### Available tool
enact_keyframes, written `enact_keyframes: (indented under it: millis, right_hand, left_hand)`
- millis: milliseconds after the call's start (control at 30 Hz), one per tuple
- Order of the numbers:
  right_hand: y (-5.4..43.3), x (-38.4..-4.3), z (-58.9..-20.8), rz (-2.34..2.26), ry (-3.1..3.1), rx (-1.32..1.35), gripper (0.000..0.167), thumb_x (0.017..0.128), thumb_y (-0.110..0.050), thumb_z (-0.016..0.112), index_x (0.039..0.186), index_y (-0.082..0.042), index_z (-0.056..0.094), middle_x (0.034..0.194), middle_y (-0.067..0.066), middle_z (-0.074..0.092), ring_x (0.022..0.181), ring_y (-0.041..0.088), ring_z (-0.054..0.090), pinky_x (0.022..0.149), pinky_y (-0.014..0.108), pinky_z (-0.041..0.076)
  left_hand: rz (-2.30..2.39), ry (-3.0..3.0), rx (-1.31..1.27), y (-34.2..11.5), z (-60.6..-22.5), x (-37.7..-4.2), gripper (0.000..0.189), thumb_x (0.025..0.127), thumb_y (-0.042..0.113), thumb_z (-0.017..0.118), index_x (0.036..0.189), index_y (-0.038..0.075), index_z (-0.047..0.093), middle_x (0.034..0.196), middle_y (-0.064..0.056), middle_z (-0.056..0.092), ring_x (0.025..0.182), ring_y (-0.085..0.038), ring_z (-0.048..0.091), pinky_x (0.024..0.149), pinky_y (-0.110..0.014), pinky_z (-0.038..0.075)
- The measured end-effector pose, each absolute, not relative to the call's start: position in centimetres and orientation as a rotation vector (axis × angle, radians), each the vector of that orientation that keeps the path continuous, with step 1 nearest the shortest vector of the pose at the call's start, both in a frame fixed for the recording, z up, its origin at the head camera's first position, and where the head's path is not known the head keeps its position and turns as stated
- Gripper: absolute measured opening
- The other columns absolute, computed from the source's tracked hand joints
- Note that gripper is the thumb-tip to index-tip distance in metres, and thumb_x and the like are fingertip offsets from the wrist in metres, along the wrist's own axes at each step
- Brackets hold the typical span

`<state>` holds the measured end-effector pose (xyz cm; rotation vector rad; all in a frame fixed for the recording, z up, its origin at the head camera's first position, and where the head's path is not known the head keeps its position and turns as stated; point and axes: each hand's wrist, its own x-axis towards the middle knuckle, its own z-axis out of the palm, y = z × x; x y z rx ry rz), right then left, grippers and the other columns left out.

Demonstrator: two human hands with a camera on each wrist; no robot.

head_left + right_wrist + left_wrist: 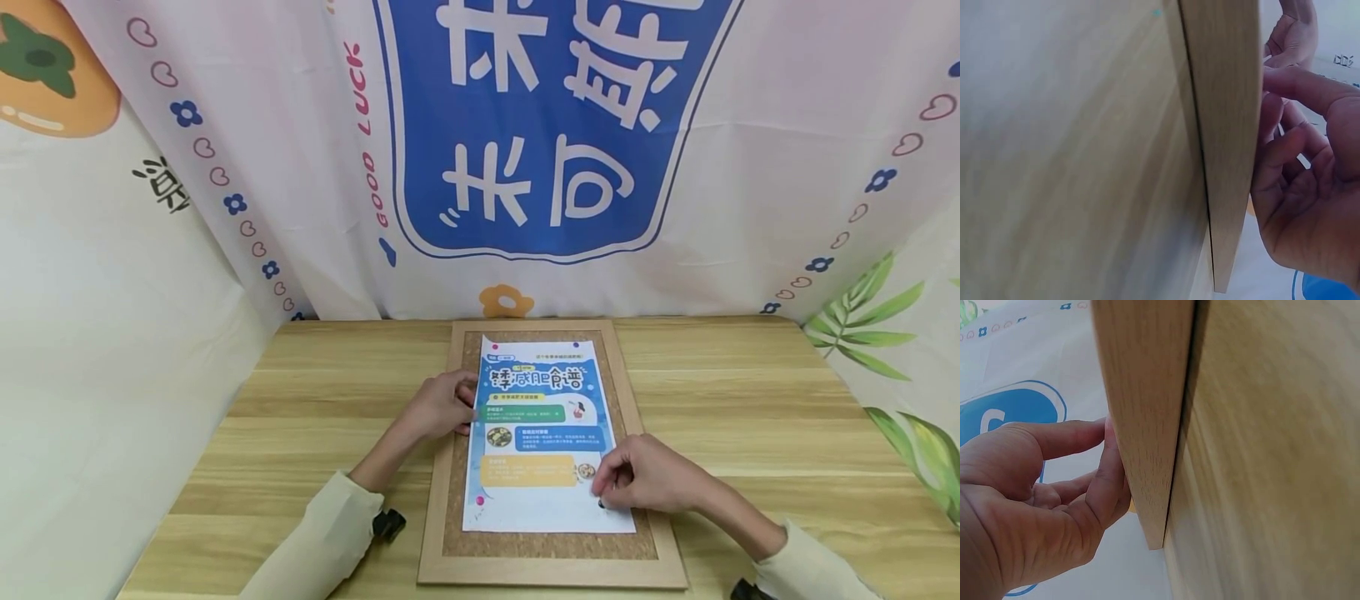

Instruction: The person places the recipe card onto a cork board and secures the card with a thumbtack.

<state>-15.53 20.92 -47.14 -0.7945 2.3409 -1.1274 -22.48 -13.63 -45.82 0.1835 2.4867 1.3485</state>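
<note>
A printed paper poster lies on a cork board with a wooden frame. Pink push pins sit at its upper-left and lower-left corners, and a blue push pin at the upper right. At the lower-right corner, my right hand pinches a small dark push pin against the paper. My left hand is at the poster's left edge, thumb and finger meeting there in a pinch. In both wrist views the frame's side hides the fingertips and paper.
The board rests on a wood-grain table, whose surface extends to both sides. Behind the table hangs a printed cloth. Black wrist straps show at the cuffs of both sleeves.
</note>
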Motion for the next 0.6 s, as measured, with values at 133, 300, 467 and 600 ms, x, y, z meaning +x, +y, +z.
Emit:
enact_keyframes:
  millis: [133,300,467,600]
  right_hand:
    - [21.4,-15.5,-47.1,-1.149,2.314,-0.820,0.010,0.090,-0.006,0.079,0.092,-0.016,0.082,0.083,-0.009,0.073,0.069,-0.001,0.058,0.060,0.017,0.053]
    - [22.4,-15.5,-47.2,-1.163,2.319,-0.827,0.010,0.093,-0.010,0.078,0.102,-0.014,0.080,0.090,-0.010,0.073,0.077,0.000,0.062,0.067,0.019,0.057]
    - [23.7,-15.0,-46.9,-1.197,2.350,-0.805,0.017,0.097,-0.012,0.077,0.113,-0.010,0.077,0.099,-0.010,0.071,0.086,0.002,0.063,0.075,0.021,0.059]
    - [24.9,-14.7,-46.6,-1.193,2.426,-0.785,0.023,0.098,-0.015,0.076,0.120,-0.009,0.075,0.104,-0.003,0.073,0.091,0.002,0.063,0.075,0.021,0.058]
  left_hand:
    - [1.350,2.489,0.187,-13.6,-45.8,-22.5,0.055,0.093,-0.008,0.074,0.145,0.001,0.061,0.097,-0.013,0.068,0.073,-0.020,0.070,0.063,-0.030,0.066]
    - [1.328,2.491,0.186,-13.6,-45.6,-22.4,0.053,0.093,-0.006,0.075,0.144,0.000,0.062,0.097,-0.013,0.067,0.073,-0.020,0.069,0.064,-0.030,0.066]
    - [1.316,2.500,0.173,-14.0,-45.3,-22.0,0.053,0.094,-0.002,0.076,0.144,-0.001,0.061,0.099,-0.013,0.068,0.074,-0.020,0.071,0.065,-0.030,0.066]
    - [1.304,2.525,0.165,-14.6,-45.1,-21.5,0.056,0.097,0.005,0.077,0.149,0.003,0.059,0.108,-0.013,0.071,0.080,-0.020,0.073,0.066,-0.029,0.065]
